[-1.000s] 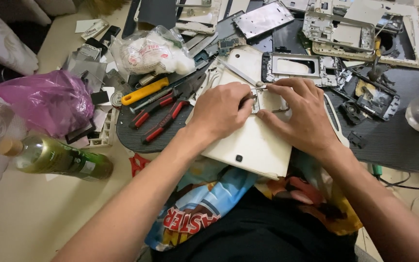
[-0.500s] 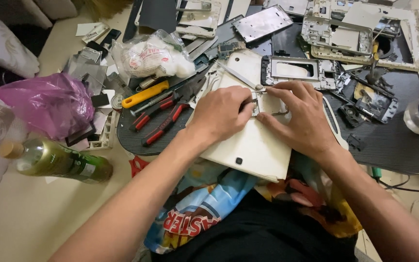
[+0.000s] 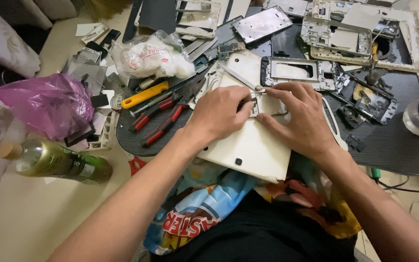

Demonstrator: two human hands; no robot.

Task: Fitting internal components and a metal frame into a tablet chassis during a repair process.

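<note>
While both hands stayed pressed on the white tablet back cover [image 3: 248, 145], little had shifted since a second ago: same hunch, same grip, work held in place over the lap at six o'clock of the black mat [image 3: 394, 145]. Left hand [image 3: 217, 116] curled shut around a thin metal tool [image 3: 236, 77], tip aimed toward one o'clock. Right hand [image 3: 299, 119] spread flat, fingertips pinning a small part near the cover's upper edge. Red-handled pliers [image 3: 163, 123] and yellow-handled screwdriver [image 3: 144, 94] lay untouched at nine o'clock; green bottle [image 3: 56, 160] farther out at eight
</note>
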